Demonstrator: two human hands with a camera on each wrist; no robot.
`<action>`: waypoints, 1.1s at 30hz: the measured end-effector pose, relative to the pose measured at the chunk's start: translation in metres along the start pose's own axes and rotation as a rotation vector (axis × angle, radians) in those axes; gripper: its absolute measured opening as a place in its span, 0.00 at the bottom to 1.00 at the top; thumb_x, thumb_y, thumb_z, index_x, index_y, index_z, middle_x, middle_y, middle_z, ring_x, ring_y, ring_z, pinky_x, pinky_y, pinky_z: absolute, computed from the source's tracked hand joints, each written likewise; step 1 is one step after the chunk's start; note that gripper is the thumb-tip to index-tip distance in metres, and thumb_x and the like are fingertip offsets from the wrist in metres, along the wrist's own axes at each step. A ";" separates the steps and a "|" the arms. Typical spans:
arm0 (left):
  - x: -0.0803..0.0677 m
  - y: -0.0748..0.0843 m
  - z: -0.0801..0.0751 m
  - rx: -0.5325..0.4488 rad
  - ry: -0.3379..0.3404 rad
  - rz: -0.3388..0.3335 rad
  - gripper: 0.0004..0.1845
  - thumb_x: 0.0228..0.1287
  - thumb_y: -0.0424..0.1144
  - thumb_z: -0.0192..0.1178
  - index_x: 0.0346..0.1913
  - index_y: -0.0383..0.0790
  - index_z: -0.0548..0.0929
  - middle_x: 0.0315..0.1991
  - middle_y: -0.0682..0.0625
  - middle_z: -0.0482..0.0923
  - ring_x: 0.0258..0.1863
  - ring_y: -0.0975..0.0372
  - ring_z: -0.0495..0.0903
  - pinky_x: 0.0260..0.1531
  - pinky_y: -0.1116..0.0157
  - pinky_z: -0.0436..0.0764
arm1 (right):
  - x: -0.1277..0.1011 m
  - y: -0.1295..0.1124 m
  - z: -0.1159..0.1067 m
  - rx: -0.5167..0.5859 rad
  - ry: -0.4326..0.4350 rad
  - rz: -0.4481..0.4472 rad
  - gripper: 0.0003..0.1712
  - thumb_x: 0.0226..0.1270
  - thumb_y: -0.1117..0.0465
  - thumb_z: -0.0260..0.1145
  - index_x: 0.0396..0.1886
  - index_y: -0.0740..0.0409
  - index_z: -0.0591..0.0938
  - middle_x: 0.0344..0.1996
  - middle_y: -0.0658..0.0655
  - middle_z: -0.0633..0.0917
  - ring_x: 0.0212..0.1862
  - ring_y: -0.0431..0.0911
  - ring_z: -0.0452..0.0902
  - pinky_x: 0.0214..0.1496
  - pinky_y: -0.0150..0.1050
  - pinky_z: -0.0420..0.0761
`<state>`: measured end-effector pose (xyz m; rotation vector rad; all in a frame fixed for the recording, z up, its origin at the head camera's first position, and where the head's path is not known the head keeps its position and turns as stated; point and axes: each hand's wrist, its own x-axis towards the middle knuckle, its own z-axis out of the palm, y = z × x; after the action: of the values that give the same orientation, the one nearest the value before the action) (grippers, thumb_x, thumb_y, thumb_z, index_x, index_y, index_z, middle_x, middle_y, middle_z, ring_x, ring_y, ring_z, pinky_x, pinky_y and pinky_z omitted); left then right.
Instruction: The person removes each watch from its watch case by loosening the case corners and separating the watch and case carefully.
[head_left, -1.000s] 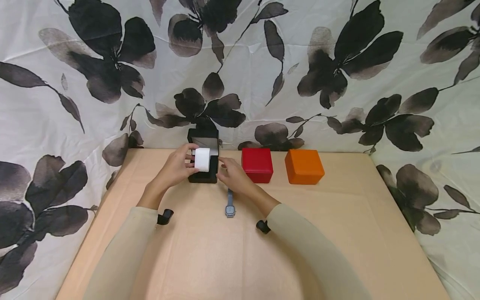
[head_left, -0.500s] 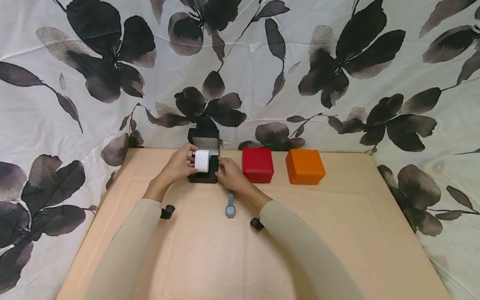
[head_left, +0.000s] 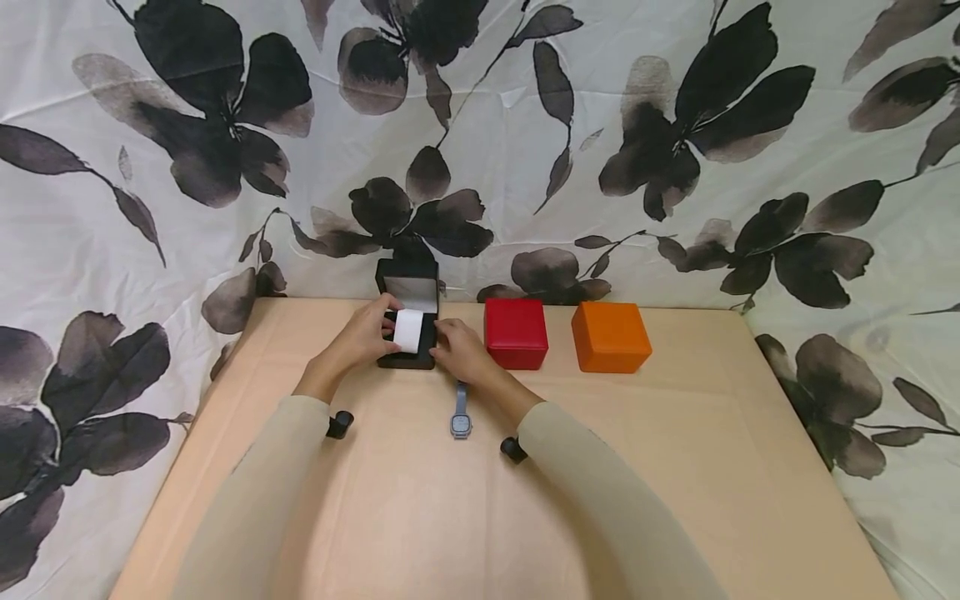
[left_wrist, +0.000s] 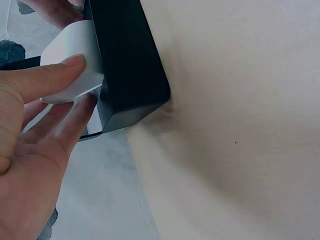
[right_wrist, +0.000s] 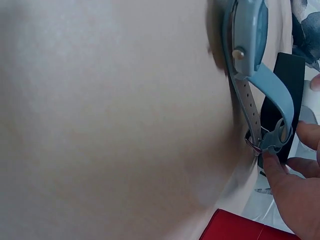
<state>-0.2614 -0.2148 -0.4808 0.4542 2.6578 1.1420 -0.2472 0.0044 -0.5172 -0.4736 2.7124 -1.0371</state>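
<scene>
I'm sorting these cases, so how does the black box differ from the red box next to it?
The black box stands open with its lid up, while the red box is shut. The black box has a white cushion in it, held by the left hand; what the red box holds cannot be seen. Both hands are at the black box; none touches the red box. Both sit at the table's far edge.

The black box [head_left: 407,354] looks smooth and faintly glossy, its white cushion [head_left: 408,330] soft and matt, the watch [head_left: 461,414] strap smooth blue plastic with a metal buckle, the desk [head_left: 675,467] matt beige.
</scene>
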 end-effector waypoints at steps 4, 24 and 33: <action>0.002 -0.003 0.004 0.044 0.013 0.028 0.37 0.51 0.20 0.76 0.62 0.33 0.69 0.62 0.32 0.74 0.59 0.40 0.80 0.59 0.47 0.83 | -0.001 -0.001 -0.002 -0.018 -0.007 0.006 0.34 0.74 0.60 0.68 0.75 0.66 0.70 0.71 0.66 0.73 0.72 0.58 0.71 0.76 0.48 0.71; 0.008 0.004 0.010 0.298 -0.044 0.023 0.34 0.60 0.27 0.73 0.70 0.30 0.74 0.67 0.36 0.71 0.69 0.44 0.70 0.73 0.49 0.69 | 0.006 -0.001 -0.006 -0.049 -0.024 -0.018 0.35 0.73 0.60 0.69 0.74 0.68 0.70 0.70 0.67 0.73 0.71 0.58 0.72 0.76 0.47 0.72; 0.010 0.005 0.011 0.327 -0.030 0.026 0.32 0.62 0.26 0.70 0.69 0.29 0.73 0.68 0.35 0.72 0.69 0.43 0.69 0.74 0.48 0.68 | 0.008 -0.001 -0.006 -0.054 -0.012 -0.019 0.35 0.72 0.61 0.69 0.74 0.68 0.70 0.70 0.67 0.74 0.71 0.57 0.73 0.76 0.47 0.71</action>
<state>-0.2666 -0.2004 -0.4856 0.5570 2.8267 0.6992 -0.2560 0.0039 -0.5126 -0.5145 2.7371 -0.9644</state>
